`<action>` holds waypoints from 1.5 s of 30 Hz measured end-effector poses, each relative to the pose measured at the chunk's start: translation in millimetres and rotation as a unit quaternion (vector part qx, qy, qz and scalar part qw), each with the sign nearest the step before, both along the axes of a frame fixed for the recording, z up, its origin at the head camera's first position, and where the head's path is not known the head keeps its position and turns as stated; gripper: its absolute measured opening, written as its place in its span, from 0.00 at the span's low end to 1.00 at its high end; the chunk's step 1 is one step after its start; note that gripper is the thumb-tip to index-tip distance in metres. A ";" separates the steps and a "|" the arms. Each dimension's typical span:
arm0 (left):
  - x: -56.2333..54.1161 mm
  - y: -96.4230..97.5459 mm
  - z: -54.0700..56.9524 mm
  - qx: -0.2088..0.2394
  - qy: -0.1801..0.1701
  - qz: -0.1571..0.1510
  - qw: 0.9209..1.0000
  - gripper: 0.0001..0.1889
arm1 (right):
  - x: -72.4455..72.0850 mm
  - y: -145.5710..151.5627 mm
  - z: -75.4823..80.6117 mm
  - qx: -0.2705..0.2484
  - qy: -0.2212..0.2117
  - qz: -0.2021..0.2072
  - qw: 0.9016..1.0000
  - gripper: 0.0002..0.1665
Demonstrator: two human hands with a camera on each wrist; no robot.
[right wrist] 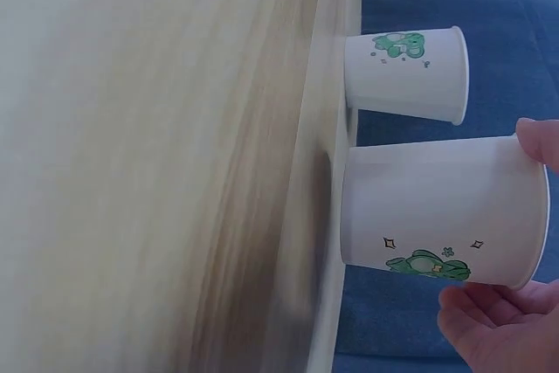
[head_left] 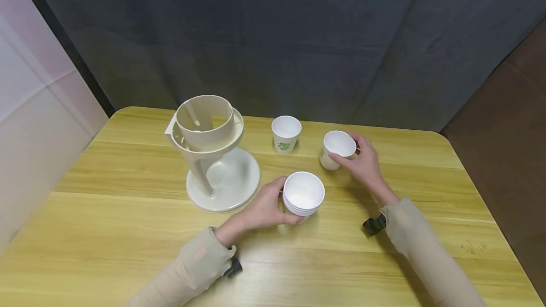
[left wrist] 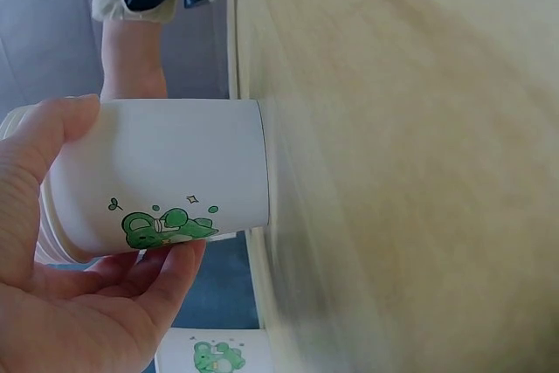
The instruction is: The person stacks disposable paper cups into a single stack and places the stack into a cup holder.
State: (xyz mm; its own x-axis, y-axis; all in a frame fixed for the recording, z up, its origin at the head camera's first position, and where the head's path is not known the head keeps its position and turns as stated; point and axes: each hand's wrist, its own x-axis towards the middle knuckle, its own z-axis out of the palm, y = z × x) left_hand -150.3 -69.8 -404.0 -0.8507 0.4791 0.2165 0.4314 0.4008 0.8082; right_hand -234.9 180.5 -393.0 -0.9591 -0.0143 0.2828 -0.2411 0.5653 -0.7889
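My left hand (head_left: 268, 205) grips a stack of nested white paper cups (head_left: 304, 192), thumb on the near side and fingers round the far side. In the left wrist view, green cartoon prints show on the stack (left wrist: 175, 163), its base close to the table. Farther right, my right hand (head_left: 363, 161) holds a single paper cup (head_left: 337, 148) near its rim, between thumb and fingers. That cup (right wrist: 437, 207) stands upright, its base right at the tabletop. Behind and between them is another printed paper cup (head_left: 286, 134), which neither hand touches.
A cream plastic stand (head_left: 204, 146) with an open ring holder on top and a round base (head_left: 243, 179) stands left of the cups. The wooden table (head_left: 128, 231) ends at a dark curtain (head_left: 256, 37) behind. Black wrist cameras (head_left: 374, 225) sit at both sleeves.
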 end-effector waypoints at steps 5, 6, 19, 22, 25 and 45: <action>0.7 -0.5 0.7 0.001 0.005 -0.001 1.000 0.38 | 10.3 5.9 0.8 -0.004 0.001 0.006 1.000 0.40; 0.8 -0.7 1.0 0.001 0.003 -0.001 1.000 0.38 | 12.6 7.1 0.8 -0.005 0.000 0.007 1.000 0.40; 0.2 0.0 0.7 -0.003 0.003 -0.001 1.000 0.39 | 44.6 19.9 0.7 0.004 -0.010 0.017 1.000 0.39; 0.5 -0.1 0.8 -0.002 0.005 -0.001 1.000 0.39 | 52.3 20.7 1.2 0.002 -0.009 0.022 1.000 0.39; 0.9 0.2 1.2 -0.003 0.006 0.000 1.000 0.39 | 59.0 21.1 2.0 0.003 -0.007 0.022 1.000 0.39; 1.7 0.3 1.6 -0.003 0.001 0.004 1.000 0.38 | 93.8 20.1 26.7 0.001 0.036 0.053 0.998 0.38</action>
